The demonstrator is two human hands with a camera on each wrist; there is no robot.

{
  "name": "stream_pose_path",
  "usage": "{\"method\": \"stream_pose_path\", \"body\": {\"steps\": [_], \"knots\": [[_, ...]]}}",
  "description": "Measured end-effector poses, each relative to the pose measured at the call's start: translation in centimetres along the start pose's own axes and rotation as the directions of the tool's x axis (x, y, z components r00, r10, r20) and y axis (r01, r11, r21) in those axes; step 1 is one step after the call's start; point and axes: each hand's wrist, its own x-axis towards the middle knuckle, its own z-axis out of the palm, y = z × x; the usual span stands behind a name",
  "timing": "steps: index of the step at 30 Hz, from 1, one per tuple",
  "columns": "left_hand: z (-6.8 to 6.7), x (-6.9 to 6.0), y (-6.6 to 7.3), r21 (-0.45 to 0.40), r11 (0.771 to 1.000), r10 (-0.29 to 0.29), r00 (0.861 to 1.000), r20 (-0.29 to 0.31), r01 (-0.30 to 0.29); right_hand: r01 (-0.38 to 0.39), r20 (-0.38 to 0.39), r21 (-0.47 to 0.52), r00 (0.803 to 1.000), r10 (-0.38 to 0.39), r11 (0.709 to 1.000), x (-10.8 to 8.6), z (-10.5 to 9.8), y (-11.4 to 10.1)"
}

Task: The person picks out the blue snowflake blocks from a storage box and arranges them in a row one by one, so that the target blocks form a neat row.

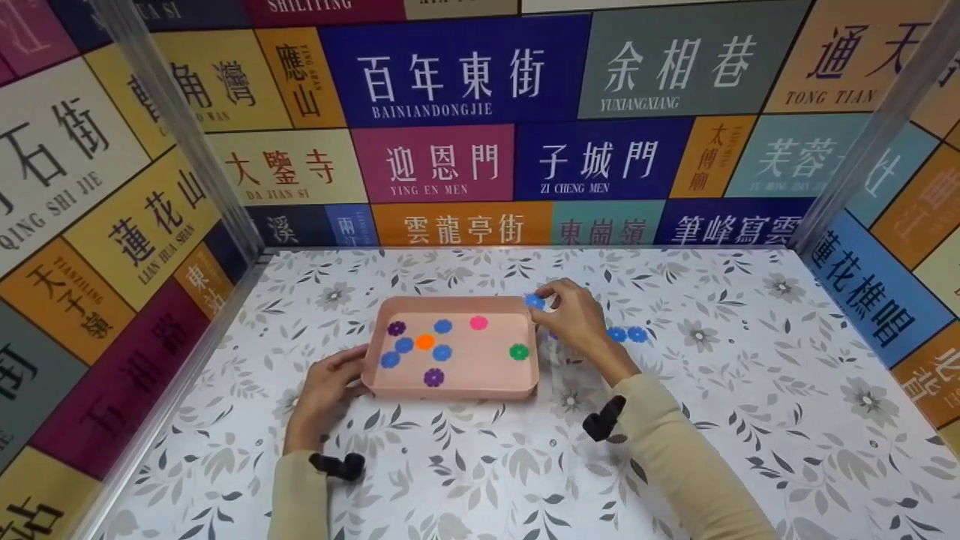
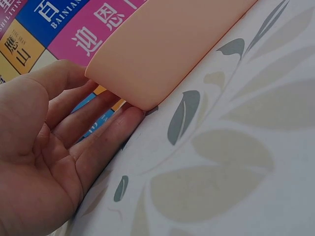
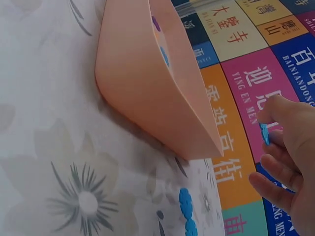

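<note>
A pink tray (image 1: pixel 450 386) lies on the patterned table, holding several flower-shaped pieces: blue (image 1: pixel 442 326), purple (image 1: pixel 433 377), orange (image 1: pixel 425 342), pink (image 1: pixel 478 322) and green (image 1: pixel 519 352). My right hand (image 1: pixel 574 315) pinches a blue flower piece (image 1: pixel 534 301) at the tray's back right corner; in the right wrist view that piece (image 3: pixel 264 133) is between thumb and fingertip. My left hand (image 1: pixel 326 390) touches the tray's left end. In the left wrist view its fingers (image 2: pixel 110 125) are relaxed against the tray wall (image 2: pixel 142 59).
Right of the tray, two blue flower pieces (image 1: pixel 626 334) lie side by side on the table, close to my right forearm. A purple piece (image 1: pixel 553 334) is partly hidden beside my right hand. Panels with street names (image 1: pixel 450 67) stand behind and at both sides.
</note>
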Motion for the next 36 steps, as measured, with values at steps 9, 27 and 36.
{"method": "stream_pose_path", "body": {"steps": [9,27,36], "knots": [[0.0,-0.1,0.0,0.031,0.999,0.020,1.000,-0.008,-0.020,-0.055,-0.036,-0.066,0.998,0.053,0.996,0.0,-2.2,2.9],[0.0,-0.2,0.0,-0.002,1.000,0.005,1.000,0.009,-0.005,-0.094,-0.053,-0.119,0.995,0.088,0.988,-1.0,-6.3,8.9],[0.0,-0.2,0.0,-0.009,1.000,-0.002,1.000,-0.003,0.002,-0.127,-0.037,-0.114,0.992,0.123,0.985,-1.7,-7.9,11.2]]}}
